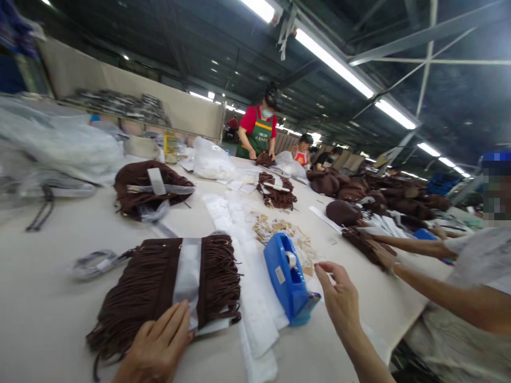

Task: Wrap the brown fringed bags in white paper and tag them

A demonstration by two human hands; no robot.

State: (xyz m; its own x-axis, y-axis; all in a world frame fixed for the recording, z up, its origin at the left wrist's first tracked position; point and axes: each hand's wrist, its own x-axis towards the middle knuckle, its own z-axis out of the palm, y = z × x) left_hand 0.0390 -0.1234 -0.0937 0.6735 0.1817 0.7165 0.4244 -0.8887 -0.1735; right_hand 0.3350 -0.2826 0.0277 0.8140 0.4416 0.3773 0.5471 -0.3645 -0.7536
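Note:
My left hand lies flat, fingers stretched, on a dark brown fringed bag. Its fingertips press the lower end of a pale translucent strip that runs across the bag. My right hand is raised beside a blue tape dispenser, not touching it. Thumb and forefinger come together in a pinch; anything between them is too small to make out. A roll of tape sits in the dispenser. Long white plastic sheets lie between the bag and the dispenser.
Loose tan tags lie behind the dispenser. Two more wrapped brown bags stand farther back. A coiled cord in plastic is at left. At right, a co-worker's hands rest on brown material; others work across the table.

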